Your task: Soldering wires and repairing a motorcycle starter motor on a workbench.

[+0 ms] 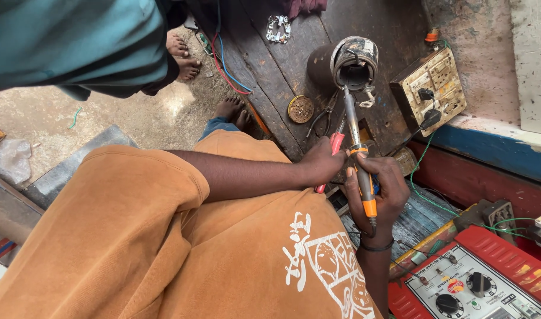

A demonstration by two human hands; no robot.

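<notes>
My right hand [378,190], with a dark band on the wrist, grips a soldering iron [359,155] by its orange and black handle. The iron's tip points up at the open end of a dark cylindrical metal housing [354,64] lying on the wooden bench [264,77]. My left hand [321,166] is closed round a red-handled tool [335,145], just left of the iron. Both hands are close together above my orange shirt.
A worn socket board [430,88] with a plug sits at the right. A red charger box [477,277] with dials is at the bottom right. A round tin [300,109], dark pliers [323,118] and a metal plate [278,28] lie on the bench. Another person's bare feet [182,56] stand at the top left.
</notes>
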